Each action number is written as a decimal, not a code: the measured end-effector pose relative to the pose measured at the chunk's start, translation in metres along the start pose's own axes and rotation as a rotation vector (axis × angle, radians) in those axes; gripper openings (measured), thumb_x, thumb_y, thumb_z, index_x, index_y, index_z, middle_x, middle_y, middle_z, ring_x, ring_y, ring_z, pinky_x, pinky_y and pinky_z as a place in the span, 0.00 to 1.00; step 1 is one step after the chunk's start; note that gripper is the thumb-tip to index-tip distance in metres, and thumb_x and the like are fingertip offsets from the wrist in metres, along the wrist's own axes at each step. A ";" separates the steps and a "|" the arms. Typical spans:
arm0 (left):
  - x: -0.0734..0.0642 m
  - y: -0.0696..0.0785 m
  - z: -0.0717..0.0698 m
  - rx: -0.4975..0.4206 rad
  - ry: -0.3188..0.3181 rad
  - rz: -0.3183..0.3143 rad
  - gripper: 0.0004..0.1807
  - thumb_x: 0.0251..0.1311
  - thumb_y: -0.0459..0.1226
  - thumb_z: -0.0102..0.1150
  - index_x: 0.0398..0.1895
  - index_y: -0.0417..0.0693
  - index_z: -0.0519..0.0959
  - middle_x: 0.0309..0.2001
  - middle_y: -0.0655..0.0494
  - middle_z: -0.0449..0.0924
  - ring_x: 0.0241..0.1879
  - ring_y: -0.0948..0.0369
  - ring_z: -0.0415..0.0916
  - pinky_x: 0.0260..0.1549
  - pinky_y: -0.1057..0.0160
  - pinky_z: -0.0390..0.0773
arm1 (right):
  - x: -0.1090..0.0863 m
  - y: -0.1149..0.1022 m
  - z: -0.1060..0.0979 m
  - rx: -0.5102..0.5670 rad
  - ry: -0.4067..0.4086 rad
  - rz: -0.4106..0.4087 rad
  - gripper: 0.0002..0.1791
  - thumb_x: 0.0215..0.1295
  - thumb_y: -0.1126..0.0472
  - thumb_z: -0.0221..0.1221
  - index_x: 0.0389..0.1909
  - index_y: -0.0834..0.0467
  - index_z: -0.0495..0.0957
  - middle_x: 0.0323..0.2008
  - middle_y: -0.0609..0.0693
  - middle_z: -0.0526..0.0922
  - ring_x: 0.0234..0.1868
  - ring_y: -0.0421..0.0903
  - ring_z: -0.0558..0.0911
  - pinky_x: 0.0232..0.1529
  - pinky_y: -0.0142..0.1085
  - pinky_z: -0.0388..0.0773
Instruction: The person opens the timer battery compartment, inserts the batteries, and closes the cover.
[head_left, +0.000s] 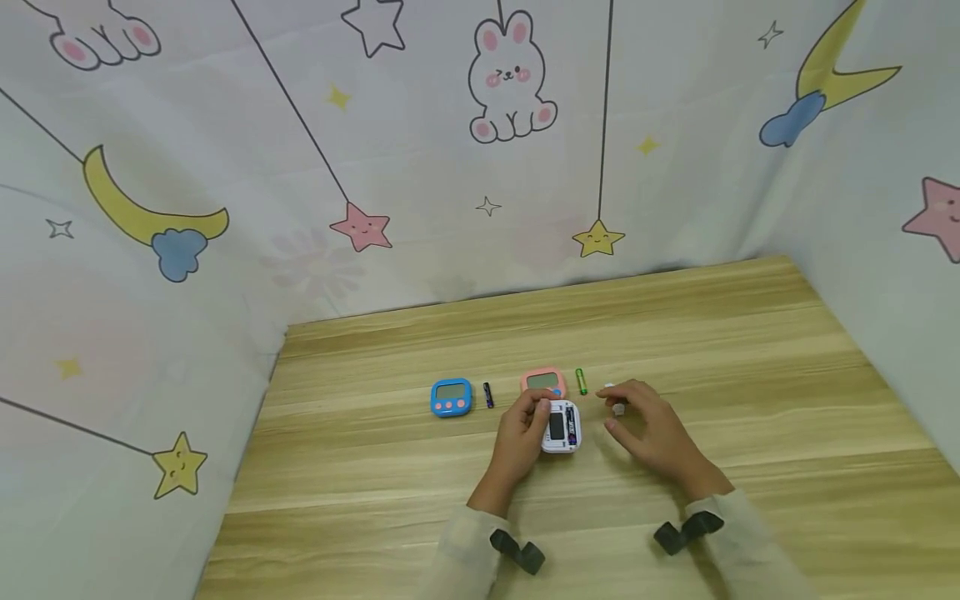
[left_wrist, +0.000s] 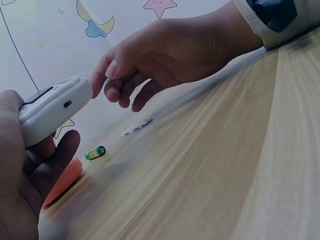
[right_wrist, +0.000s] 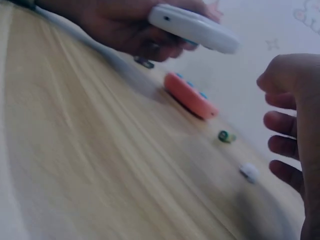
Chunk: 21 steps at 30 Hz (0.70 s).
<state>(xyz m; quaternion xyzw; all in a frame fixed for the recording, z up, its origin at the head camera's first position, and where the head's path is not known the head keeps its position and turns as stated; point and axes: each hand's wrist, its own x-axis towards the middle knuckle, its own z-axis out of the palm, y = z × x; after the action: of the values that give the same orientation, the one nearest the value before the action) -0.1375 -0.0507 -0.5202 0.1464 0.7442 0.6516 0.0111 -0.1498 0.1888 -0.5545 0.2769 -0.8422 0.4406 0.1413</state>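
Observation:
My left hand (head_left: 519,432) grips a small white digital timer (head_left: 551,443) by its left edge, back side up. Its battery slot lies uncovered, with a dark battery (head_left: 572,423) inside. To the right of the timer, my right hand (head_left: 654,427) hovers above the table, fingers loosely bent and apart, holding nothing. Below that hand lies a small white battery cover (left_wrist: 136,128), partly hidden by the fingers in the head view. A pink timer (head_left: 543,381) sits just behind the left hand, and a green battery (head_left: 581,382) lies to its right.
Further left on the wood-grain table (head_left: 360,475) lie a blue timer (head_left: 451,398) and a black battery (head_left: 488,395). A white cloth backdrop (head_left: 427,167) with cartoon prints hangs along the table's back and sides.

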 end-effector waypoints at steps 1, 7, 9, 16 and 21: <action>0.000 0.000 0.000 0.000 0.000 -0.003 0.14 0.75 0.36 0.43 0.49 0.34 0.75 0.41 0.43 0.83 0.36 0.67 0.79 0.34 0.65 0.80 | -0.001 0.003 -0.003 -0.019 0.005 0.007 0.23 0.57 0.64 0.67 0.55 0.54 0.76 0.47 0.46 0.79 0.50 0.43 0.74 0.54 0.34 0.67; 0.000 0.000 0.001 0.003 0.000 -0.015 0.14 0.75 0.36 0.44 0.50 0.35 0.75 0.40 0.44 0.83 0.36 0.68 0.79 0.33 0.65 0.80 | -0.002 0.018 -0.010 -0.111 0.032 0.049 0.26 0.55 0.63 0.68 0.56 0.54 0.76 0.53 0.48 0.76 0.56 0.49 0.70 0.56 0.47 0.64; 0.000 0.001 0.001 0.010 0.004 -0.016 0.14 0.75 0.37 0.44 0.50 0.36 0.76 0.40 0.45 0.83 0.36 0.68 0.79 0.33 0.66 0.80 | -0.002 0.020 -0.010 -0.126 0.015 0.072 0.27 0.55 0.62 0.67 0.58 0.55 0.75 0.54 0.50 0.75 0.57 0.52 0.70 0.56 0.50 0.64; 0.000 0.001 0.001 0.003 -0.002 -0.017 0.14 0.75 0.37 0.44 0.50 0.36 0.76 0.41 0.45 0.83 0.36 0.67 0.80 0.34 0.65 0.80 | -0.003 0.020 -0.007 -0.176 -0.050 0.127 0.32 0.55 0.63 0.65 0.63 0.59 0.70 0.58 0.57 0.71 0.61 0.60 0.66 0.59 0.58 0.60; 0.000 0.001 0.001 0.007 -0.001 -0.011 0.14 0.75 0.37 0.44 0.50 0.36 0.76 0.41 0.45 0.83 0.36 0.67 0.79 0.34 0.65 0.80 | -0.003 0.021 -0.005 -0.228 -0.073 0.108 0.32 0.55 0.62 0.64 0.63 0.60 0.71 0.60 0.58 0.70 0.62 0.61 0.64 0.60 0.58 0.59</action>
<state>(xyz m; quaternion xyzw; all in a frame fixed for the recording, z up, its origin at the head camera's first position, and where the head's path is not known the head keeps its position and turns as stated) -0.1374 -0.0497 -0.5195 0.1424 0.7474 0.6488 0.0146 -0.1597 0.2032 -0.5671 0.2291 -0.9051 0.3385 0.1171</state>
